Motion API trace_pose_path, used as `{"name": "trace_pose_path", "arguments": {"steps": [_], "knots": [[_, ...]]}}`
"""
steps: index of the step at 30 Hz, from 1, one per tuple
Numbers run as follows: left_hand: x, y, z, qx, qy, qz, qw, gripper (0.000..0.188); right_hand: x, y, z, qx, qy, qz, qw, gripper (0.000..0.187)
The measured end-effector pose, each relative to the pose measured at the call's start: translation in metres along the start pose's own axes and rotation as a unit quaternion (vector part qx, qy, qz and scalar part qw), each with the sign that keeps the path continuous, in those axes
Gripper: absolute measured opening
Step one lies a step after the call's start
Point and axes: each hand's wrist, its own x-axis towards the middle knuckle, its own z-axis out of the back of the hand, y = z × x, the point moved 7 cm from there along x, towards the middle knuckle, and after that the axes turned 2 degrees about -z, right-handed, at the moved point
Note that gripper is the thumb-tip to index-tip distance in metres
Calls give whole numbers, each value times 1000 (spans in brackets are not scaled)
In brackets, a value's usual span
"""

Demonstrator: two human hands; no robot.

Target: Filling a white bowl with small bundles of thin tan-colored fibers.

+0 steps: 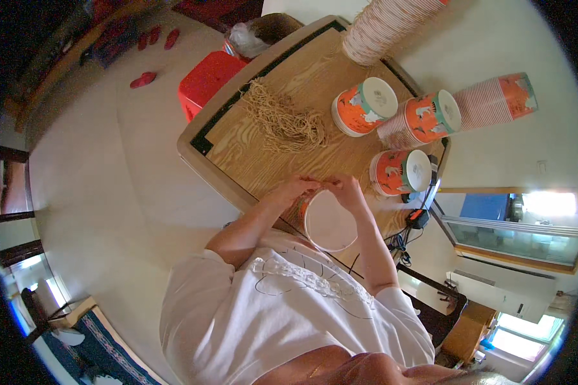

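Close to my chest, an orange paper tub (331,221) turns its white round side up. At its far edge my left hand (298,190) and my right hand (344,192) nearly meet, fingers pinched together. What the fingertips hold is too small to make out. Beyond my hands, on the wood-patterned table (237,151), lies a loose tangle of tan twine (282,122). To the right stand more orange-and-green paper tubs: a far one (364,106), a nearer one (401,172), and a stack (426,118) between them, each with a whitish round end showing.
A tall stack of paper tubs (388,29) leans at the table's far end, another stack (498,101) at the right. A red stool (210,82) stands off the left edge. Black cables and an adapter (419,219) lie near my right arm. Red slippers (144,80) are on the floor.
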Motion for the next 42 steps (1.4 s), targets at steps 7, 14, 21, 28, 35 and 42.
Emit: {"name": "trace_pose_path", "arguments": {"steps": [7, 14, 21, 28, 35, 42], "knots": [[-10, -13, -4, -35, -23, 29, 999, 17, 8, 0, 2, -30, -23, 48, 998, 14], [5, -2, 2, -2, 3, -4, 1000, 17, 6, 14, 4, -86, -32, 27, 995, 15], [11, 4, 15, 24, -66, -5, 997, 14, 9, 4, 3, -47, -49, 38, 997, 17], [14, 13, 16, -21, -43, 20, 999, 11, 43, -45, -30, 0, 172, 5, 985, 22], [12, 10, 16, -28, -39, 36, 998, 13, 45, -42, -38, 80, 231, -17, 970, 23], [6, 1, 13, 3, -77, 5, 997, 10, 48, -34, -31, -34, 153, -17, 988, 28]]}}
